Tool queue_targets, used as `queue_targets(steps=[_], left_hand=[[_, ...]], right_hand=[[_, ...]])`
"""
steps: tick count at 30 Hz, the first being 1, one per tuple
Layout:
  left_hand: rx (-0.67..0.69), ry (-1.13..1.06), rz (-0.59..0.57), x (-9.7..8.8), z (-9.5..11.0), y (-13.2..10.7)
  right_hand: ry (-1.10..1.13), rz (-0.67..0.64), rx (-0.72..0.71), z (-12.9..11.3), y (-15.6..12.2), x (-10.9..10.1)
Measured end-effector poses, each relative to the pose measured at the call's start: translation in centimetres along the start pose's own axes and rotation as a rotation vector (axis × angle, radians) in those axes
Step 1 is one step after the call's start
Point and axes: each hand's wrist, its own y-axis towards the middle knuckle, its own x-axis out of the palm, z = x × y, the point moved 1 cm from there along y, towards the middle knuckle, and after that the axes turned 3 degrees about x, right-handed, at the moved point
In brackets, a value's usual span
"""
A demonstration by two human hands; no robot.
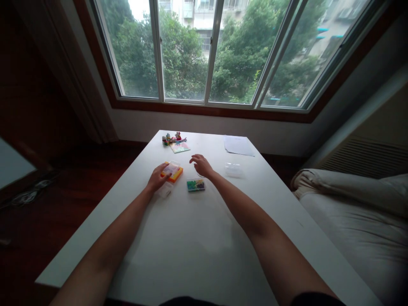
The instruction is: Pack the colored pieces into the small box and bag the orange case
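On the left side of the white table (204,238), my left hand (156,177) grips a small yellow-orange box (177,173), thumb at the near side and fingers over the far edge. Something pale and clear lies on top of that box; I cannot make out what. Below this hand sits a clear plastic piece (165,190), partly covered. My right hand (201,165) is held out over the middle of the table, fingers loosely bent and apart, with nothing seen in them. Just nearer to me than it lies a clear case (195,185) of small green, yellow and dark pieces.
Small colourful toy figures (174,138) stand at the far left, beside a patterned card (180,146). White paper sheets (238,145) lie at the far right, with a clear plastic box (233,170) nearer. A covered sofa (347,212) adjoins the right side; a window (204,55) is ahead.
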Motion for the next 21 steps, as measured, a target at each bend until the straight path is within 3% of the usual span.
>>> queue_targets(steps=[2, 6, 10, 15, 21], left_hand=[[0.016, 0.046, -0.018, 0.2, -0.1, 0.1], [-0.079, 0.115, 0.040, 1.1, 0.2, 0.2], [-0.136, 0.201, 0.135, 1.8, 0.8, 0.2], [-0.227, 0.223, 0.183, 1.2, 1.0, 0.0], [-0.284, 0.209, 0.168, 0.5, 1.2, -0.4]], right_hand=[[-0.115, 0.006, 0.148, 3.1, -2.0, -2.2], [-0.407, 0.084, 0.571, 8.1, -7.4, -6.2], [-0.458, 0.060, 0.790, 10.5, -11.4, -7.5], [-0.390, -0.033, 0.853, 10.6, -11.7, -6.6], [-0.335, -0.011, 0.825, 9.4, -9.8, -5.7]])
